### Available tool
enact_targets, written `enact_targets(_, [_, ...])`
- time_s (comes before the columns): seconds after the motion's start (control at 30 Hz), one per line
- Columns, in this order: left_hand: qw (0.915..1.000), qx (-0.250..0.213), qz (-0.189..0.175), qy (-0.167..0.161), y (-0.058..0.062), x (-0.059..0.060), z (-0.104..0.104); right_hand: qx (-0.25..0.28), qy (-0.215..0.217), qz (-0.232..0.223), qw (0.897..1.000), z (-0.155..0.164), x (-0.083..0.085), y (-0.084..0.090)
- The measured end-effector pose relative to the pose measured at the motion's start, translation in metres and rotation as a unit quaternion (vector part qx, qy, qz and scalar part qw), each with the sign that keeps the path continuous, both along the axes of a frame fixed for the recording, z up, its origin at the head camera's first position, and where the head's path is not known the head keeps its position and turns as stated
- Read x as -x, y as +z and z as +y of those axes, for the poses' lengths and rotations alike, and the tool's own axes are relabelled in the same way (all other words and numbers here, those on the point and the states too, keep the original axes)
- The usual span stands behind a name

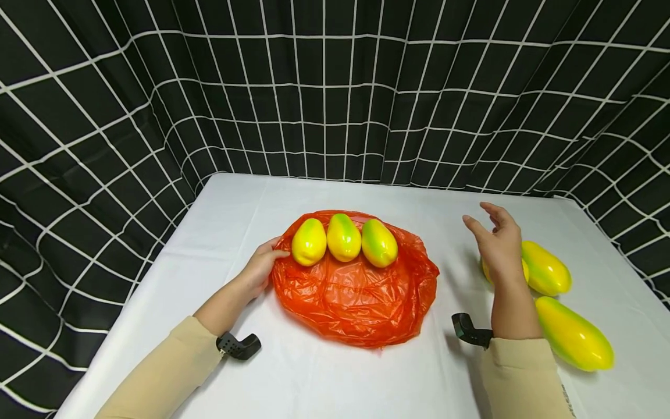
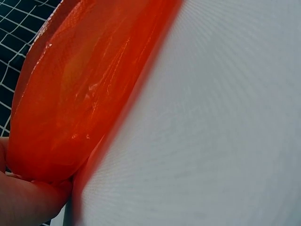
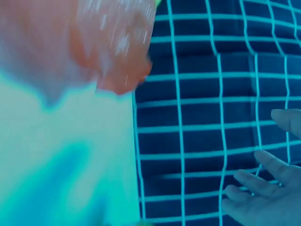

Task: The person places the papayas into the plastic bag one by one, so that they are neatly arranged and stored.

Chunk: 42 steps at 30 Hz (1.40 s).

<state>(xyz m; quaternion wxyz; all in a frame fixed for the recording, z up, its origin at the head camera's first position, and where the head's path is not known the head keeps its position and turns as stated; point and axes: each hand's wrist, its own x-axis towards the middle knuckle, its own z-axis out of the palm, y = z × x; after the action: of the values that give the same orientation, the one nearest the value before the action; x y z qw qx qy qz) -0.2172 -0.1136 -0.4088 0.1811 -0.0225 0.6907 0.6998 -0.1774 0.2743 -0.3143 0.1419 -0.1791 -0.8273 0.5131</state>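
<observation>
White-covered table (image 1: 335, 372) backed by a black curtain with a white grid (image 1: 335, 87), bearing at its centre a crumpled orange plastic bag (image 1: 356, 291) laid flat, with three yellow-green plastic mangoes (image 1: 342, 238) in a row on its far part. Three further yellow-green mangoes (image 1: 573, 333) lie well apart at the table's right side. Left hand (image 1: 259, 269) rests at the bag's left edge, fingertips touching bag and nearest mango; right hand (image 1: 499, 241) hovers above the table, fingers loosely spread, holding nothing.
</observation>
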Motion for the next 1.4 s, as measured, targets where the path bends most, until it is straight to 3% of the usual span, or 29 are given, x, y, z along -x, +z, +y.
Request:
enact_targets(0.2, [1.0000, 0.001, 0.002, -0.002, 0.000, 0.000, 0.000, -0.046, -0.032, -0.061, 0.997, 0.026, -0.007, -0.004])
enact_targets(0.53, [1.0000, 0.009, 0.002, 0.001, -0.001, 0.001, -0.001, -0.096, -0.015, -0.150, 0.984, 0.048, -0.016, -0.018])
enact_targets(1.4, [0.9999, 0.006, 0.014, 0.002, -0.002, 0.002, -0.001, -0.060, -0.060, -0.151, 0.985, 0.064, -0.020, -0.039])
